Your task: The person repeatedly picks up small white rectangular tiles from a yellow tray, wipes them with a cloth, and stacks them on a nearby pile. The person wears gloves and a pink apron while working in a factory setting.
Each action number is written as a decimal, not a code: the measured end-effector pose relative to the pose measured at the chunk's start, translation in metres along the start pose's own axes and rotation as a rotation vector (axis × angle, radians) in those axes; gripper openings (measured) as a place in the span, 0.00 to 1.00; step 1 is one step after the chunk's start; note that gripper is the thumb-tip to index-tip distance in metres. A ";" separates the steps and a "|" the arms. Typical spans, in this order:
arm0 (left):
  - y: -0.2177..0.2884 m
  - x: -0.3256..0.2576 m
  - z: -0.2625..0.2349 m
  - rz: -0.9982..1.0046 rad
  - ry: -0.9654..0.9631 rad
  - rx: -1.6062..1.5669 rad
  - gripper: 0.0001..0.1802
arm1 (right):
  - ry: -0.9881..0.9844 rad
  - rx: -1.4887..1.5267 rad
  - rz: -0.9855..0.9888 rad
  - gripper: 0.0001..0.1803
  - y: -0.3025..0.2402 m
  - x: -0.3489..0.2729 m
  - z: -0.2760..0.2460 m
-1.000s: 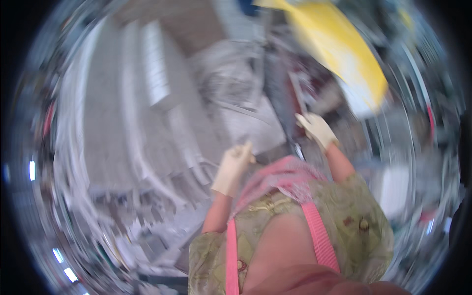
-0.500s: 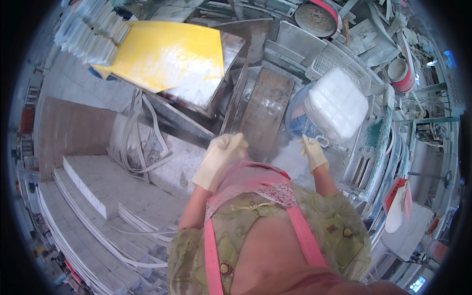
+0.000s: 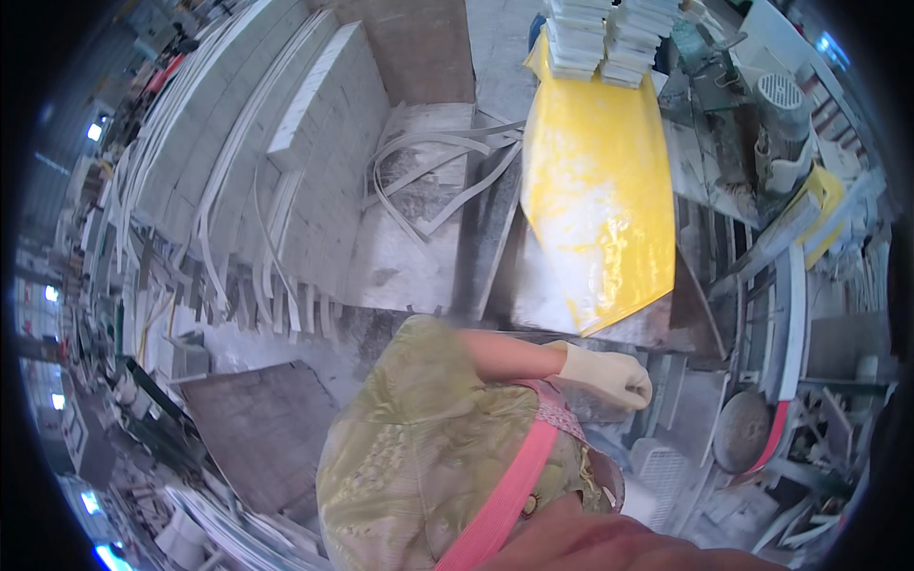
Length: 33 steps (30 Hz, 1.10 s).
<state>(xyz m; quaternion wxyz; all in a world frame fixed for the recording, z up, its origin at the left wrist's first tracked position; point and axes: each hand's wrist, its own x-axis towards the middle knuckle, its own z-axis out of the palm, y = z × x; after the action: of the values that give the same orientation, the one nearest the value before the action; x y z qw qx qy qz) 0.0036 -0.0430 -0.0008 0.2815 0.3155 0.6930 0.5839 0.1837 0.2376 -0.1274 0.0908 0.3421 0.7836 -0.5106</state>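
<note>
Yellow sheet: centre to upper right of the frame, spread lengthwise with a glossy, white-smeared face; its pointed lower end comes down just above the gloved hand.
Left hand: right of centre, in a pale glove, reaching across the body below the sheet's lower corner; no contact with the sheet can be made out.
Fingers: curled inward in a loose fist, with nothing visible between them.
Right hand: outside the frame, so its fingers cannot be told.
White stacks: two piles at the top of the frame, at the sheet's far end; how much of their weight rests on it is unclear.
Brown board: under the sheet's lower right edge, partly covered.
Looped strips: left of the sheet, near its edge.
Pale slabs: layered in the upper left.
Snag risk: the glove or forearm could catch the low corner and drag the sheet askew, given how near they are.
Topple risk: a pull on the sheet could shift the stacks, if they do bear on it.
Slip risk: the shiny face looks slick, so a one-handed grip might slide.
Tangle risk: the loose loops could hook a sleeve passing leftward.
</note>
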 end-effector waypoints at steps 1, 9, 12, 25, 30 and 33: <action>0.001 0.012 -0.006 0.034 0.091 -0.022 0.17 | 0.001 -0.011 0.001 0.28 -0.005 0.024 -0.013; 0.009 0.069 -0.040 0.101 0.421 0.055 0.15 | 0.031 -0.269 -0.304 0.27 -0.064 0.163 -0.093; 0.010 0.083 -0.044 0.007 0.441 -0.009 0.18 | 0.197 -0.563 -0.638 0.26 -0.074 0.192 -0.120; 0.024 0.274 0.020 -0.357 0.592 -0.275 0.18 | 0.340 -1.306 -0.828 0.43 -0.197 0.403 -0.296; 0.039 0.335 0.052 -0.451 0.558 -0.189 0.19 | 0.241 -1.213 -1.012 0.45 -0.207 0.445 -0.285; 0.048 0.349 0.060 -0.454 0.557 -0.165 0.20 | 0.223 -1.194 -1.049 0.39 -0.202 0.451 -0.289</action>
<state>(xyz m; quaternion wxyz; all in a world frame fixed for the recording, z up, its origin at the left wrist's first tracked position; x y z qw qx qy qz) -0.1698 0.2680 0.0290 0.2291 -0.0412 0.7460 0.6240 -0.2218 0.6380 -0.0664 -0.0722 -0.1282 0.9875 0.0559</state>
